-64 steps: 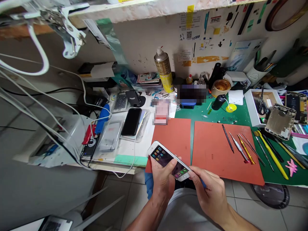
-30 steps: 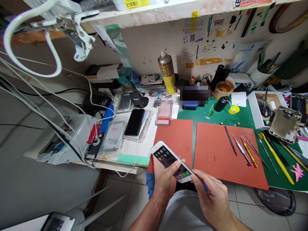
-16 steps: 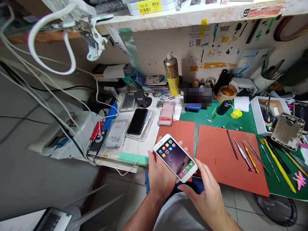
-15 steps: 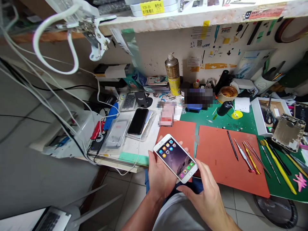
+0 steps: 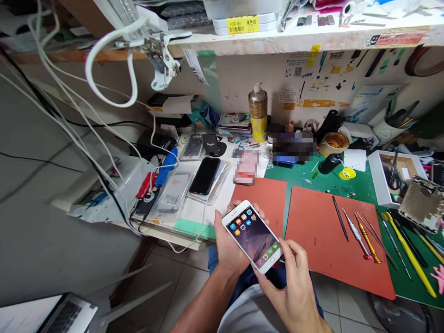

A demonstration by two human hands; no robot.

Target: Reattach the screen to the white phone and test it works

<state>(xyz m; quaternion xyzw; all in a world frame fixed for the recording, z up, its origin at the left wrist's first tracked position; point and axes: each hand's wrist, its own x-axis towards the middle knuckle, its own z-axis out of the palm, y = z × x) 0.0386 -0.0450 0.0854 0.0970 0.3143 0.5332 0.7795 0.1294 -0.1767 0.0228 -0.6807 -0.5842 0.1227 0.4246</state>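
A white smartphone [image 5: 252, 237] with its screen lit, showing app icons and a round home button, lies face up and slanted over the front edge of the bench. Beneath it is my left hand [image 5: 231, 247], its palm under the back, thumb along the left edge and fingertips curling past the far edge. My right hand [image 5: 293, 282] pinches the phone's lower end, fingers at the right corner and thumb at the bottom left corner. An orange-red mat [image 5: 262, 199] is just beyond the phone.
To the left lie a black phone [image 5: 205, 175] and clear plastic cases [image 5: 173, 192]. On the right mat [image 5: 333, 240] rest screwdrivers [image 5: 357, 233] and tweezers [image 5: 379, 240]. A spray can [image 5: 258, 113] stands at the back. A white shelf [image 5: 277, 48] overhangs the bench.
My right thumb has come in against the phone's bottom end, closing the right hand on it. My left fingers have curled further around the far edge. The camera view has shifted slightly.
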